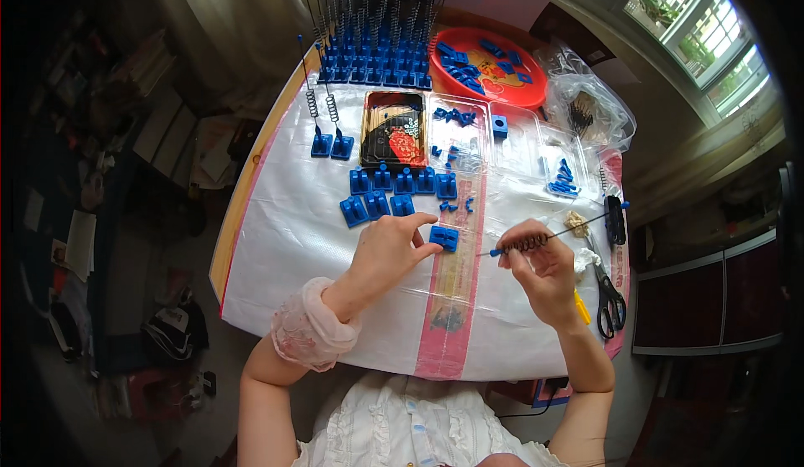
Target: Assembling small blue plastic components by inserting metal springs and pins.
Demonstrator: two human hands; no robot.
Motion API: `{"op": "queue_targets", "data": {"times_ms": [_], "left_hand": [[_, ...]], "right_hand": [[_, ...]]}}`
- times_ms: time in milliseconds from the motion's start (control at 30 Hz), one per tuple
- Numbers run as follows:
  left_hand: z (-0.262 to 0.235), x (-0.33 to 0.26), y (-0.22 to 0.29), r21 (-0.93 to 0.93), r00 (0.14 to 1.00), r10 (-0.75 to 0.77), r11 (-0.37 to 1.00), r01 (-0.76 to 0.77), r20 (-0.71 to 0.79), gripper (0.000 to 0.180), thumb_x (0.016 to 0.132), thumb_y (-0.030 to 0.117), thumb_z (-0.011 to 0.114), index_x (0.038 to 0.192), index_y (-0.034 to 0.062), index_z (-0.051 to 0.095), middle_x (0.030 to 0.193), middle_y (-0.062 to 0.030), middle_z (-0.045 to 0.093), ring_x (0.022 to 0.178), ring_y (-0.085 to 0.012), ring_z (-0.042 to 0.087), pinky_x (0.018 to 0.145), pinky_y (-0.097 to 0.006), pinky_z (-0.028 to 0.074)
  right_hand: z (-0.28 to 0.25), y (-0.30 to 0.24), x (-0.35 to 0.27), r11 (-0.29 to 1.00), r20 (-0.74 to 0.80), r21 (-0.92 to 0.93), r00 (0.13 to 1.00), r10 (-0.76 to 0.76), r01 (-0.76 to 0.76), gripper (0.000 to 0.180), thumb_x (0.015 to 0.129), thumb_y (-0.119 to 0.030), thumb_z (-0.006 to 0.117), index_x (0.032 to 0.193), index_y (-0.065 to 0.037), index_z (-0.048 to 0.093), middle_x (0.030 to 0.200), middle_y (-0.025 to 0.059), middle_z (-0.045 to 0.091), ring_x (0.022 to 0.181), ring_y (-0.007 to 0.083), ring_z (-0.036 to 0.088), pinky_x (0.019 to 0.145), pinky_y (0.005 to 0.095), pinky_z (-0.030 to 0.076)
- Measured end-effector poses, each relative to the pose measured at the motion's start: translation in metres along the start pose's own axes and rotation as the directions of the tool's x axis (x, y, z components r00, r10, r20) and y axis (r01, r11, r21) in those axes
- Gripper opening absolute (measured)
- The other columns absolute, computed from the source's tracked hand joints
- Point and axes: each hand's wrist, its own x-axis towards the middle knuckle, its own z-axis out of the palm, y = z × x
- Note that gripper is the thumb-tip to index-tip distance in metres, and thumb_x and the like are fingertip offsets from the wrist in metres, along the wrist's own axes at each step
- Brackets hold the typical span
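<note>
My left hand (389, 245) is over the middle of the table, thumb and forefinger spread at the left side of a blue plastic base (445, 238). The thumb tip appears to touch the base, and the forefinger lies just above its upper left corner. In my right hand (546, 276), closed fingers grip a thin rod with a dark coil spring (526, 243) round it. A small blue piece (495, 252) sits at the rod's left end, and a blue bead tips its right end. Several similar blue bases (378, 203) stand in rows beyond my left hand.
Finished-looking spring rods in blue bases (373, 61) crowd the back. Two more (332, 144) stand at left. A red basin (536, 90) holds blue parts. Beside the black patterned tray (366, 144) lie clear trays with small blue pieces (563, 180). Scissors (611, 299) rest at right.
</note>
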Motion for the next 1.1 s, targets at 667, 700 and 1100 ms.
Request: {"op": "queue_targets", "data": {"times_ms": [667,700,1100], "left_hand": [[0.008,0.005,-0.007,0.079,0.997,-0.066,0.995,0.062,0.047,0.032,0.081,0.038,0.081,0.109,0.0221,0.078,0.072,-0.0089,0.073,0.067,-0.0256,0.072,0.064,-0.037,0.056],[0.01,0.005,-0.01,0.087,0.999,-0.038,0.996,0.037,0.017,0.033,0.081,0.037,0.082,0.11,0.023,0.078,0.069,-0.0079,0.071,0.064,-0.0251,0.071,0.062,-0.036,0.055],[0.01,0.004,-0.01,0.085,0.999,-0.039,0.996,0.036,0.027,0.031,0.083,0.038,0.08,0.109,0.022,0.078,0.071,-0.0131,0.072,0.068,-0.0315,0.071,0.066,-0.04,0.056]], "right_hand": [[0.028,0.035,0.05,0.931,0.065,-0.321,0.985,-0.159,0.172,0.016,0.079,0.007,0.065,0.094,0.002,0.065,0.086,0.0087,0.069,0.078,0.0144,0.067,0.073,0.0272,0.053],[0.027,0.036,0.05,0.93,0.066,-0.328,0.986,-0.154,0.167,0.016,0.079,0.006,0.065,0.094,0.002,0.065,0.086,0.0085,0.069,0.078,0.0144,0.067,0.073,0.0273,0.053],[0.028,0.032,0.05,0.923,0.089,-0.347,0.985,-0.145,0.167,0.016,0.079,0.01,0.061,0.093,0.003,0.063,0.087,0.007,0.066,0.08,0.0113,0.064,0.075,0.0249,0.052]]}}
